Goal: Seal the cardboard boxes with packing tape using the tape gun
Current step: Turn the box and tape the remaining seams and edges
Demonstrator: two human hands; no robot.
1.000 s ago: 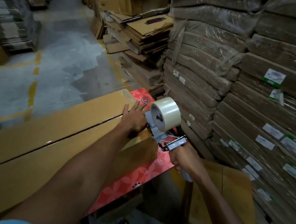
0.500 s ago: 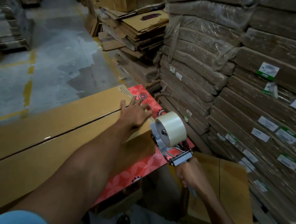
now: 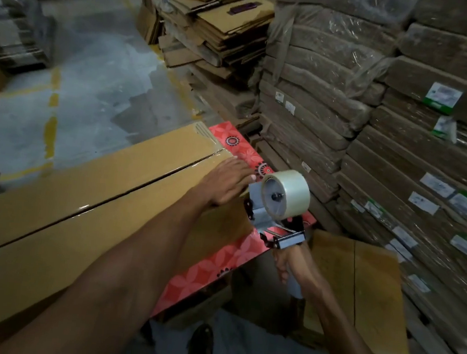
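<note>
The long brown cardboard box (image 3: 78,218) lies with its centre seam (image 3: 127,191) running leftward, away from the metal tape gun (image 3: 278,207) and its clear roll at the box's right end. Just beside the gun, the left hand (image 3: 226,180) presses flat, fingers straight; the right hand (image 3: 289,262) clamps the handle.

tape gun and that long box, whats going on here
A person is sealing a long cardboard box that lies on a red patterned sheet. The left hand presses flat on the box top near its end, while the right hand grips the tape gun by its handle at that end. Most of the top seam shows as a dark open line.
</note>
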